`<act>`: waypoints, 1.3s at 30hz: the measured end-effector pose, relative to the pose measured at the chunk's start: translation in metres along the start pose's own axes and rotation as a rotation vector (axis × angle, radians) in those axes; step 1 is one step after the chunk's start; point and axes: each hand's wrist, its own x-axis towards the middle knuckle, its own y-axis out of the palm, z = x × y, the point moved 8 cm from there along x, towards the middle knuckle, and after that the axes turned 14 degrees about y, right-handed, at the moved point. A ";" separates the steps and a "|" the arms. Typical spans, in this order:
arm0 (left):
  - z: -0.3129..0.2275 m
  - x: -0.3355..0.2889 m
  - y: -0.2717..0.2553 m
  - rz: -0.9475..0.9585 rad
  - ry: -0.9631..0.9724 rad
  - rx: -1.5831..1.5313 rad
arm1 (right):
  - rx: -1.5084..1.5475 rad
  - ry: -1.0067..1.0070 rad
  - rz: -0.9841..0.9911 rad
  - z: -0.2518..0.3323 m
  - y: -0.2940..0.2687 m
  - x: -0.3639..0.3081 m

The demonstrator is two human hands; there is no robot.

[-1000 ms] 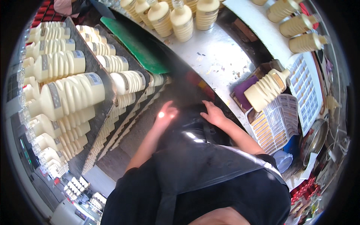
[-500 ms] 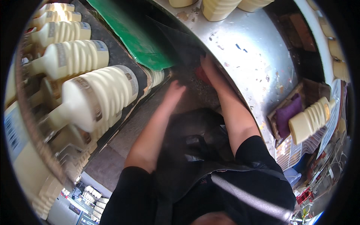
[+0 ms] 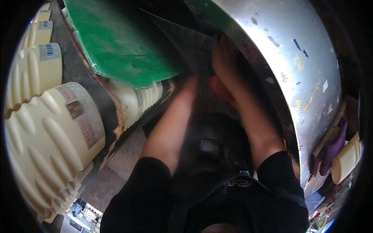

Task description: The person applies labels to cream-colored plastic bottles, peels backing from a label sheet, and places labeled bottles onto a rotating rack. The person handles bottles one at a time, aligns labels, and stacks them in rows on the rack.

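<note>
My right hand (image 3: 224,54) reaches into the shade under the metal table's rim, at the corner of a dark, sheet-like thing (image 3: 184,37). Its fingers are too dim to show whether they grip it. Under that wrist is a reddish thing (image 3: 220,88), its kind unclear. My left hand (image 3: 191,83) is blurred, low beside the lower edge of a green sheet (image 3: 128,58); its fingers are lost in shadow, so what it touches cannot be made out.
Cream ribbed bottles (image 3: 54,128) lie in rows on a dark, rough-edged shelf (image 3: 83,73) at left, more beneath it (image 3: 134,95). The shiny metal table (image 3: 287,50) curves along the right. Beyond it are a purple cloth (image 3: 334,147) and another cream bottle (image 3: 347,159).
My view has moved closer in under the table, so the green sheet and metal top look larger. Both hands reach deeper into the shade. The bottles on the tabletop have left the view.
</note>
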 end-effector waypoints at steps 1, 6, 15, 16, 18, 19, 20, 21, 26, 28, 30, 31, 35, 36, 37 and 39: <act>0.008 0.008 0.003 0.010 0.055 0.034 | 0.053 -0.036 -0.031 0.003 -0.002 0.003; 0.013 0.031 0.016 0.010 0.165 0.097 | -0.193 -0.042 0.501 0.023 0.042 0.020; 0.009 0.015 0.029 -0.120 -0.200 -0.336 | 0.069 0.066 0.724 0.029 0.058 0.019; 0.017 0.016 0.033 -0.138 -0.230 -0.323 | 0.079 0.076 0.770 0.024 0.063 0.016; 0.027 0.023 0.049 -0.147 -0.244 -0.482 | 0.089 0.074 0.835 0.019 0.072 0.010; 0.031 0.027 0.058 -0.142 -0.262 -0.550 | 0.089 0.059 0.856 0.017 0.076 0.008; 0.026 0.030 0.067 -0.143 -0.188 -0.750 | 0.078 0.049 0.888 0.015 0.079 0.005; 0.019 0.031 0.073 -0.135 -0.111 -0.942 | 0.114 0.047 0.861 0.015 0.078 0.006; 0.016 0.036 0.089 -0.173 -0.069 -1.180 | 0.152 0.040 0.845 0.012 0.072 0.005; 0.033 0.048 0.084 -0.232 -0.003 -0.979 | 0.146 0.021 0.826 0.014 0.068 0.007; 0.066 0.063 0.078 -0.313 -0.046 -0.770 | 0.209 0.069 0.776 0.013 0.063 0.012; 0.086 0.065 0.075 -0.339 -0.134 -0.640 | 0.269 0.138 0.744 0.010 0.060 0.017; 0.083 0.071 0.051 -0.364 0.165 -0.228 | 0.457 0.233 0.695 0.005 0.054 0.024; 0.074 0.069 0.049 -0.341 0.188 -0.171 | 0.567 0.290 0.785 0.004 0.059 0.020; 0.061 0.067 0.047 -0.323 0.237 -0.124 | 0.688 0.336 0.857 0.005 0.061 0.016; 0.035 0.064 0.042 -0.292 0.267 -0.087 | 0.773 0.259 0.880 0.010 0.057 0.013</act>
